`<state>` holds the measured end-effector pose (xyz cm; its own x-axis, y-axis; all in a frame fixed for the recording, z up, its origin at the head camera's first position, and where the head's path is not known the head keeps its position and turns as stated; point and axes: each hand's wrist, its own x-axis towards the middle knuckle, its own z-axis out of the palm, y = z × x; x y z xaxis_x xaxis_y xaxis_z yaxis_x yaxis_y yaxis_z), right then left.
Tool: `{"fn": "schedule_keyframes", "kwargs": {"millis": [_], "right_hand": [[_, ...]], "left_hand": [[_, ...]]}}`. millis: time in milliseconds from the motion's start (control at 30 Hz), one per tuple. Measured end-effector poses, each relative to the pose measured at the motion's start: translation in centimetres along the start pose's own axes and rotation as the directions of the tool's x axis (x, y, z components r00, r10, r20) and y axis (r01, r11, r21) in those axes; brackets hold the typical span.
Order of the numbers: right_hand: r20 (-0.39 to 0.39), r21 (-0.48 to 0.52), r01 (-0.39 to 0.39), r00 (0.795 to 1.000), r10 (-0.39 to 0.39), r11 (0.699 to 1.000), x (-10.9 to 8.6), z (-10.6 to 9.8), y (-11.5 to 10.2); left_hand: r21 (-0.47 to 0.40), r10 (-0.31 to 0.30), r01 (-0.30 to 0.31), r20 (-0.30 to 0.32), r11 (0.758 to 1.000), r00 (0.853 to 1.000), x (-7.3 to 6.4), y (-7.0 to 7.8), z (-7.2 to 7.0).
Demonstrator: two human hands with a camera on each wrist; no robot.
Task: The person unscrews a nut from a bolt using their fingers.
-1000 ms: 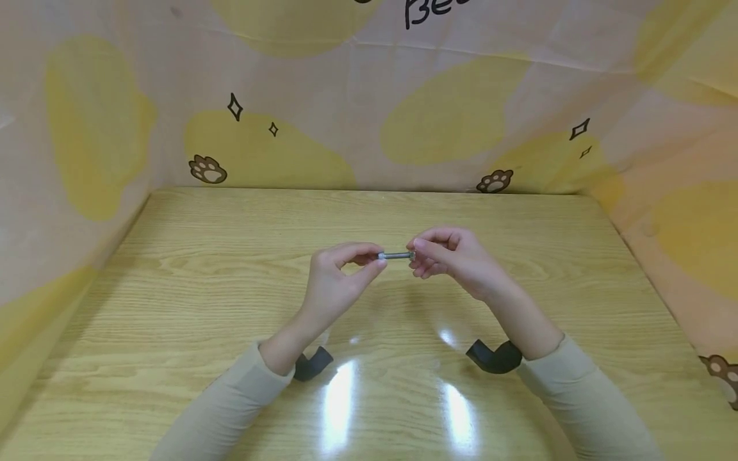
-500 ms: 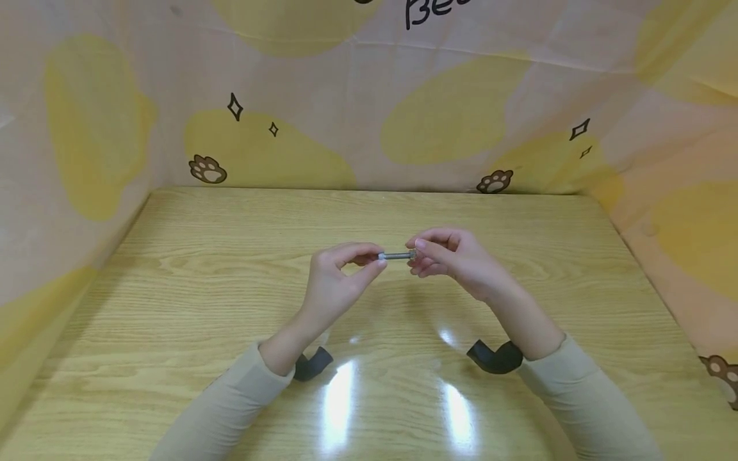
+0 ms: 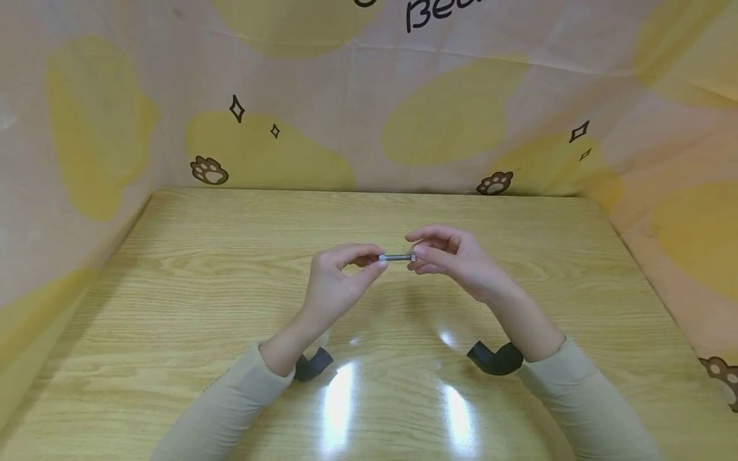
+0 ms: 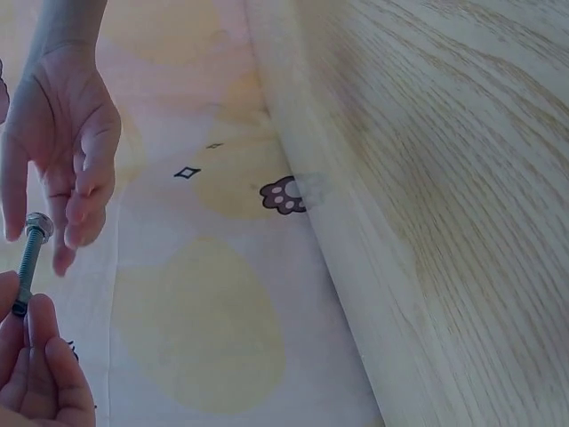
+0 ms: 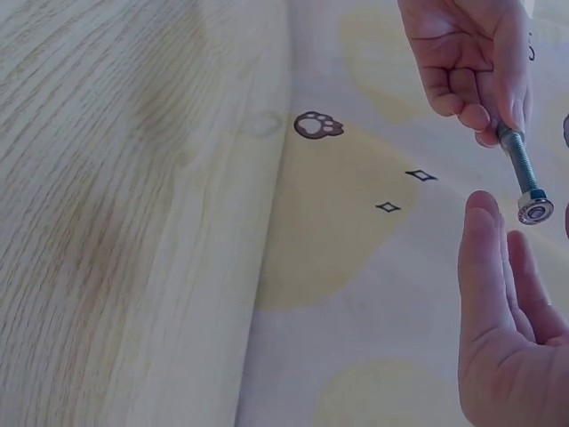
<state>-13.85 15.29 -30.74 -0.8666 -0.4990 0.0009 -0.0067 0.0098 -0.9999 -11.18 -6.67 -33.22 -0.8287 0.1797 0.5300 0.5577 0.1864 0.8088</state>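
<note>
Silver bolt point(image 3: 399, 257), left hand point(image 3: 337, 275) pinching, right hand point(image 3: 455, 261) now spread wider

A wood-grain table point(image 3: 190, 282) fills the lower frame, light streaks point(image 3: 339, 403) gleaming at bottom centre. Behind it I see yellow-blotched cloth point(image 3: 452, 112), brown paw prints point(image 3: 209, 171) low on it, black lettering point(image 3: 442, 10) at the top edge.

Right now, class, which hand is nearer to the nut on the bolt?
Right. The right hand hovers around the nut without gripping it; the left hand pinches the bolt at the opposite end from the nut.
</note>
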Motion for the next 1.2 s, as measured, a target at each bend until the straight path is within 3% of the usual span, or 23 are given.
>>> {"fn": "schedule_keyframes", "kwargs": {"millis": [133, 400, 667, 967, 1200], "right_hand": [[-0.021, -0.016, -0.062, 0.998, 0.062, 0.998, 0.07, 0.23, -0.18], [-0.023, -0.026, -0.024, 0.999, 0.024, 0.999, 0.04, 0.08, -0.07], [-0.031, -0.022, -0.091, 0.995, 0.090, 0.996, 0.22, 0.12, -0.20], [-0.024, 0.023, -0.043, 0.999, 0.044, 0.999, 0.08, -0.09, -0.25], [-0.045, 0.004, -0.093, 0.995, 0.094, 0.996, 0.04, -0.04, -0.27]], "left_hand": [[0.002, 0.006, -0.006, -0.001, 1.000, 1.000, 0.04, 0.07, 0.05], [0.008, 0.003, -0.003, 0.005, 1.000, 1.000, 0.04, 0.05, -0.02], [0.014, 0.001, -0.001, 0.008, 1.000, 1.000, 0.19, 0.10, 0.01], [0.015, 0.002, -0.002, 0.019, 1.000, 1.000, 0.31, 0.13, 0.02], [0.015, 0.008, -0.008, 0.016, 1.000, 1.000, 0.33, 0.20, 0.25]]}}
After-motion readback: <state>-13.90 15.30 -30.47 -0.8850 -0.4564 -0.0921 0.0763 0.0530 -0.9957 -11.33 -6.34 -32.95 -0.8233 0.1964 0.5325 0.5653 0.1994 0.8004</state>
